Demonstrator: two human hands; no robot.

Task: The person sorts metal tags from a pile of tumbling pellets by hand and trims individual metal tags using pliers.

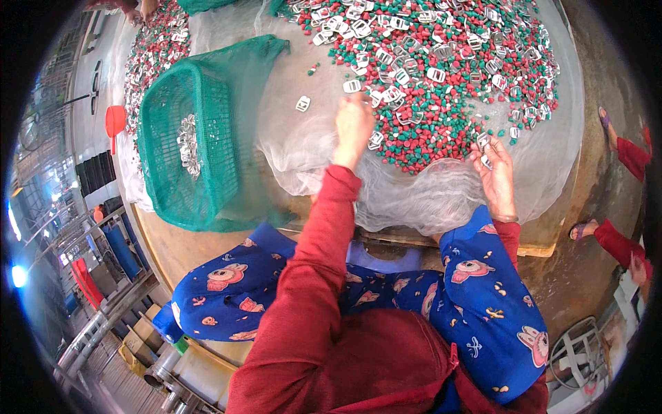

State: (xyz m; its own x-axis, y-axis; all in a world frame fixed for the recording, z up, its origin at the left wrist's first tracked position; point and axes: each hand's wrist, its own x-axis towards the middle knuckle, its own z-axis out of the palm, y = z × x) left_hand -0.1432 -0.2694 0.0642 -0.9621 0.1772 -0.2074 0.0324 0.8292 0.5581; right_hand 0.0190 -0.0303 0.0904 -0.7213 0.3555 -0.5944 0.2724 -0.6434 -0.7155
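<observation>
A wide pile of red, green and white pebble-like pieces (434, 134) lies on white netting, mixed with many silver metal buckles (436, 74). My left hand (355, 126) is at the pile's left edge, fingers curled together. Just beyond its fingertips is a silver buckle (352, 86); whether they touch it or hold something else is hidden. At the pile's near right edge, my right hand (498, 178) pinches a silver buckle (483, 140) between thumb and fingers. A second buckle (486, 162) shows against its palm. One loose buckle (303, 103) lies left of my left hand.
A green basket (219, 131) draped in green netting stands at the left, with several silver buckles (188, 146) inside. Beyond it is another mixed pile (165, 48), with another person's hands (141, 12) over it. A red scoop (115, 121) lies further left. People's sandalled feet (583, 229) show at right.
</observation>
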